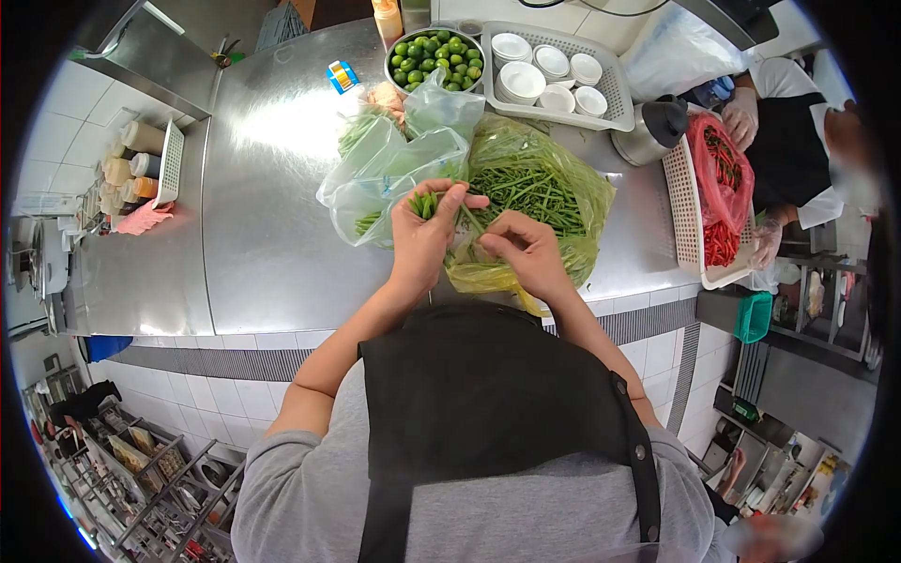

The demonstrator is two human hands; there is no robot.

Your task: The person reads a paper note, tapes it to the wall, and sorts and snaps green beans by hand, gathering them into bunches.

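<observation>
My left hand (427,225) is closed around a small bunch of green beans (422,204). One single bean (471,220) slants from its fingertips toward my right hand (527,246), whose thumb and finger pinch near the bean's lower end. Just beyond my right hand, a yellow-green plastic bag (587,220) lies spread open, full of loose green beans (530,192). To the left of it sits a clear plastic bag (375,174) with more green pieces showing through, partly hidden behind my left hand.
Behind the bags stand a bowl of limes (435,60), a tray (615,111) of small white bowls and a steel jug (649,129). At right, a co-worker's gloved hands touch a basket (685,211) of red chillies. Bottles (141,141) stand far left on the steel counter (263,206).
</observation>
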